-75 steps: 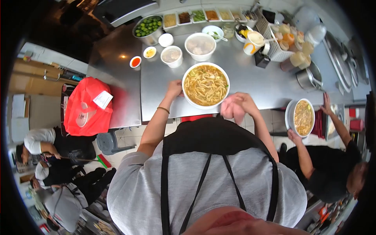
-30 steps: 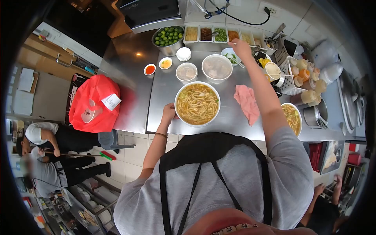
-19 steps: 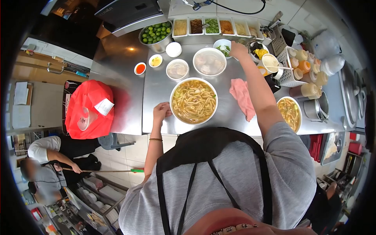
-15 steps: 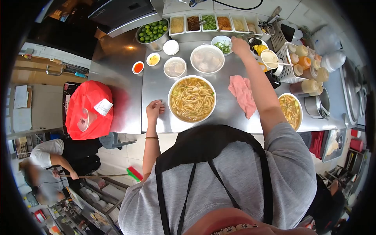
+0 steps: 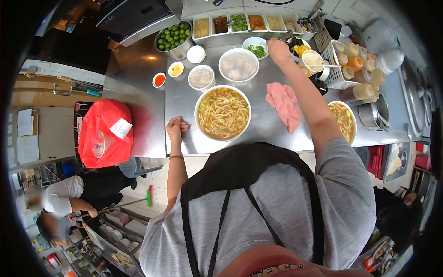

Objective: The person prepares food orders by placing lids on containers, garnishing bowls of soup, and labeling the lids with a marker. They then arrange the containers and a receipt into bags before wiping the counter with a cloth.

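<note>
A white bowl of thick noodles in broth (image 5: 223,113) stands on the steel counter in front of me. Left of it, my left hand (image 5: 176,129) rests by the counter top with its fingers loosely curled, and nothing shows in them. My right arm stretches far forward. At the right rim of a small white bowl with chopped green herbs (image 5: 255,49), my right hand (image 5: 278,51) is closed, fingers bent down; what they hold is hidden. Behind the noodles stand a large lidded tub (image 5: 238,65) and a smaller lidded tub (image 5: 201,77).
A pink cloth (image 5: 284,105) lies under my right forearm's left side. Another noodle bowl (image 5: 342,121) stands at right, near a basket of sauce bottles (image 5: 339,69). Topping trays (image 5: 239,22) and a pot of limes (image 5: 174,40) line the back. A red bag (image 5: 104,134) is at left.
My right hand stays at the herb bowl, its fingers slightly shifted. My left hand's fingers have turned a little. Behind me, a person's broom has swung, and the view has tilted slightly.
</note>
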The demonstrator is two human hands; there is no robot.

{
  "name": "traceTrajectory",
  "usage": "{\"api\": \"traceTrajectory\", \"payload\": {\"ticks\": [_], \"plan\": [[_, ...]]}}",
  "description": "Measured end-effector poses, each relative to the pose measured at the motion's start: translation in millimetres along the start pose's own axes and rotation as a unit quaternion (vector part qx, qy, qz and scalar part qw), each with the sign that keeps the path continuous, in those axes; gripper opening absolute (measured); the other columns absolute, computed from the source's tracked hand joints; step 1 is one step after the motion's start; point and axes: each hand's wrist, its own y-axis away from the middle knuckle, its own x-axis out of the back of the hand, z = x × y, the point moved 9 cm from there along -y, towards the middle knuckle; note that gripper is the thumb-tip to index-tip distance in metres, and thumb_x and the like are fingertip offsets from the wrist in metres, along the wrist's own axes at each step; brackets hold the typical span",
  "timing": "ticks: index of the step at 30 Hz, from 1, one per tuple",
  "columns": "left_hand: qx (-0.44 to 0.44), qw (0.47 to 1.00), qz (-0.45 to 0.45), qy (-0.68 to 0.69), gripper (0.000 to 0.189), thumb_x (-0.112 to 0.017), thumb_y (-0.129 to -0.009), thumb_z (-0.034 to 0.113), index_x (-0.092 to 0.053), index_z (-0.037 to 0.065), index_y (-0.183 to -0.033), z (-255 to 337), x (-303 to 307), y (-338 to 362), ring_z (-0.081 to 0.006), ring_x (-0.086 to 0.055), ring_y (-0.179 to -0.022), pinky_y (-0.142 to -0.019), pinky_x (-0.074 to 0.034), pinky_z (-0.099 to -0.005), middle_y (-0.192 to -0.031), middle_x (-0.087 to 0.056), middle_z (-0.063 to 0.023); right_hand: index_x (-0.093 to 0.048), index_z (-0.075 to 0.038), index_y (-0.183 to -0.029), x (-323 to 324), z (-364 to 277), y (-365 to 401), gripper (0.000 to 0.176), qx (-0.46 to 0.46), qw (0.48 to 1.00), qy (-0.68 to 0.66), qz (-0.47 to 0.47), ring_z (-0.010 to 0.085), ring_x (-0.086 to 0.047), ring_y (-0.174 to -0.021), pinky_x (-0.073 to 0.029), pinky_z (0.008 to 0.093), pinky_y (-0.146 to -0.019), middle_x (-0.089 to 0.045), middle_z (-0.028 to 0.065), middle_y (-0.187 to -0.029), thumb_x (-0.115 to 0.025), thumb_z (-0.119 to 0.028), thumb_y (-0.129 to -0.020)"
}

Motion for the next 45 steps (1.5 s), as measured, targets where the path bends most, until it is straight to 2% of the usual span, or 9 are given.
{"api": "traceTrajectory", "payload": {"ticks": [7,9,18,28,32,34,37,42,45], "plan": [[-0.013,1.0,0.013,-0.002,0.015,-0.049,-0.083,0.012,-0.056,0.0,-0.086,3,1,1,-0.0121,-0.054,-0.048,-0.045,-0.047,-0.0208,-0.063,-0.056,-0.0068,-0.064,-0.004,-0.08,-27,0,18,0.017,-0.102,0.986,-0.112,-0.066,0.0319,-0.06,-0.081,-0.049,0.039,-0.07,-0.061,0.0163,-0.087,-0.05,-0.01,-0.071],[-0.013,1.0,0.012,-0.006,0.015,-0.05,-0.083,0.013,-0.056,0.0,-0.086,3,1,1,-0.0121,-0.054,-0.048,-0.045,-0.047,-0.0208,-0.063,-0.056,-0.0068,-0.065,-0.009,-0.08,-44,6,15,0.018,-0.161,0.956,-0.239,-0.055,0.0305,-0.059,-0.082,-0.047,0.0384,-0.074,-0.061,0.0151,-0.087,-0.051,-0.013,-0.07],[-0.024,1.0,0.012,-0.005,0.015,-0.049,-0.083,0.012,-0.055,-0.002,-0.086,6,-2,4,-0.013,-0.054,-0.047,-0.044,-0.047,-0.0218,-0.063,-0.056,-0.0081,-0.067,-0.013,-0.081,-63,57,22,0.019,-0.259,0.895,-0.363,0.016,0.0257,-0.061,-0.073,-0.047,0.0321,-0.068,-0.062,0.0131,-0.076,-0.053,-0.017,-0.069],[-0.011,1.0,0.026,-0.014,0.015,-0.05,-0.083,0.011,-0.053,-0.004,-0.086,-2,5,1,-0.0149,-0.056,-0.048,-0.044,-0.048,-0.0231,-0.064,-0.057,-0.0099,-0.063,-0.008,-0.096,11,-12,76,0.02,-0.163,0.787,-0.591,-0.068,0.0084,-0.047,-0.054,-0.04,0.0205,-0.056,-0.055,-0.003,-0.067,-0.052,-0.008,-0.079],[-0.024,1.0,0.018,-0.006,0.016,-0.05,-0.083,0.012,-0.054,-0.004,-0.087,2,1,1,-0.0155,-0.056,-0.049,-0.045,-0.048,-0.0232,-0.064,-0.057,-0.0102,-0.065,-0.012,-0.091,40,-76,120,0.019,-0.033,0.803,-0.593,-0.041,0.0124,-0.052,-0.059,-0.041,0.0263,-0.059,-0.061,0.0029,-0.07,-0.054,-0.008,-0.076],[-0.03,0.999,0.019,-0.006,0.016,-0.05,-0.083,0.012,-0.054,-0.004,-0.087,2,1,2,-0.0157,-0.056,-0.049,-0.045,-0.048,-0.0231,-0.064,-0.057,-0.0103,-0.065,-0.013,-0.087,75,-120,144,0.017,0.17,0.89,-0.423,0.031,0.0212,-0.054,-0.061,-0.043,0.0295,-0.059,-0.058,0.0053,-0.071,-0.054,-0.008,-0.075],[-0.025,1.0,0.014,0.0,0.016,-0.049,-0.084,0.012,-0.054,-0.003,-0.087,1,0,1,-0.0156,-0.056,-0.049,-0.045,-0.048,-0.0229,-0.064,-0.057,-0.0101,-0.064,-0.012,-0.085,107,-125,141,0.018,0.208,0.915,-0.332,0.094,0.0284,-0.055,-0.066,-0.045,0.0349,-0.06,-0.056,0.0084,-0.075,-0.053,-0.006,-0.073],[-0.023,0.999,0.026,-0.015,0.015,-0.049,-0.084,0.011,-0.054,-0.003,-0.087,2,1,2,-0.0147,-0.056,-0.049,-0.044,-0.047,-0.0227,-0.063,-0.057,-0.0093,-0.063,-0.013,-0.089,85,-22,56,0.024,0.0,0.96,-0.206,0.189,0.0284,-0.058,-0.073,-0.047,0.0388,-0.062,-0.057,0.0129,-0.077,-0.05,-0.004,-0.072],[-0.034,0.999,0.022,-0.024,0.015,-0.049,-0.084,0.011,-0.054,-0.003,-0.087,6,0,3,-0.0141,-0.055,-0.048,-0.044,-0.047,-0.0225,-0.063,-0.056,-0.0088,-0.063,-0.015,-0.09,21,10,26,0.026,-0.081,0.985,-0.099,0.112,0.0289,-0.058,-0.076,-0.048,0.0382,-0.065,-0.057,0.0136,-0.081,-0.05,-0.004,-0.071]]}}
